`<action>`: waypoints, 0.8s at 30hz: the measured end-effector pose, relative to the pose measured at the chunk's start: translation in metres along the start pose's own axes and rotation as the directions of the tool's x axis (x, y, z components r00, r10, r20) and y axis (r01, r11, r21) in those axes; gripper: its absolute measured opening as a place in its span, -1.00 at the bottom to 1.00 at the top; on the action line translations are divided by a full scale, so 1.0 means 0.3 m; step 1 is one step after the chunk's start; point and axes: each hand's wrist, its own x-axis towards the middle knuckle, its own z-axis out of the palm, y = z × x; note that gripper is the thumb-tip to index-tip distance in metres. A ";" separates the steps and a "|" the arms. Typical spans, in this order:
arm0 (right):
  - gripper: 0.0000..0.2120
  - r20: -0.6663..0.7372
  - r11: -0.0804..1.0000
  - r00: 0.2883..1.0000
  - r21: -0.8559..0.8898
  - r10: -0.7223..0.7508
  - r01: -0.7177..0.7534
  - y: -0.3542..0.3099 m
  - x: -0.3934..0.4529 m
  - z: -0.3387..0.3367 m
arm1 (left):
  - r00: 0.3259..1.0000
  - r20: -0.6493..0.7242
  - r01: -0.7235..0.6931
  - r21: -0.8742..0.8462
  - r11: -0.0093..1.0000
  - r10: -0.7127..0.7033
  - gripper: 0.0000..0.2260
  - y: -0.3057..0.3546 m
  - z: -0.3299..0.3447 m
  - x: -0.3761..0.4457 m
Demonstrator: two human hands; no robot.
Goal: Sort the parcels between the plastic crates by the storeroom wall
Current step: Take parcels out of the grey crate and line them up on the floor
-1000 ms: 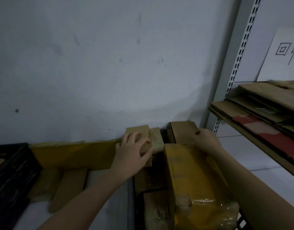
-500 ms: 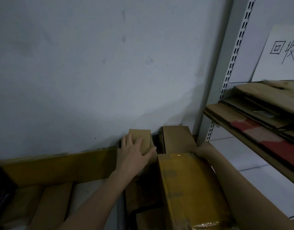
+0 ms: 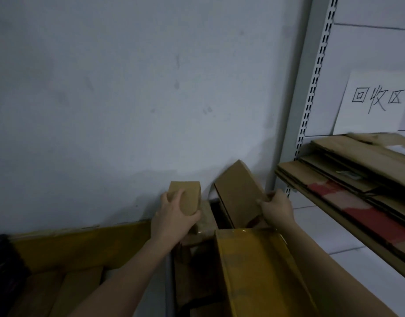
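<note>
Head view: crate [image 3: 168,280] of cardboard parcels [image 3: 254,271]

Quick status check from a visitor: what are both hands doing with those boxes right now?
Left hand grips small brown box. Right hand holds tilted cardboard box by the wall. Big yellow taped parcel sits just below.

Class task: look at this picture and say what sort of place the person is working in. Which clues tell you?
Most likely a storeroom or packing room. Clues: flattened cardboard stacked on a slotted metal shelf upright, a handwritten paper sign on the wall, and brown parcels, one in the left hand, one in the right hand.
</note>
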 end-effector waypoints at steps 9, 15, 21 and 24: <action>-0.61 0.113 0.841 0.992 0.541 -0.063 -0.008 -0.184 -0.210 -0.046 | 0.989 -0.138 0.051 0.032 0.998 -0.046 -0.27 -0.074 -0.201 -0.057; -0.66 0.334 0.772 0.936 0.622 -0.115 -0.128 -0.278 -0.436 0.107 | 0.974 -0.190 0.169 0.245 0.955 -0.124 -0.23 -0.217 -0.327 -0.217; -0.69 0.488 0.759 0.866 0.605 -0.113 -0.242 -0.312 -0.604 0.299 | 0.931 -0.240 0.340 0.287 0.896 -0.277 -0.19 -0.490 -0.421 -0.437; -0.67 0.546 0.749 0.835 0.579 -0.063 -0.322 -0.333 -0.652 0.393 | 0.901 -0.265 0.407 0.242 0.881 -0.344 -0.19 -0.624 -0.465 -0.507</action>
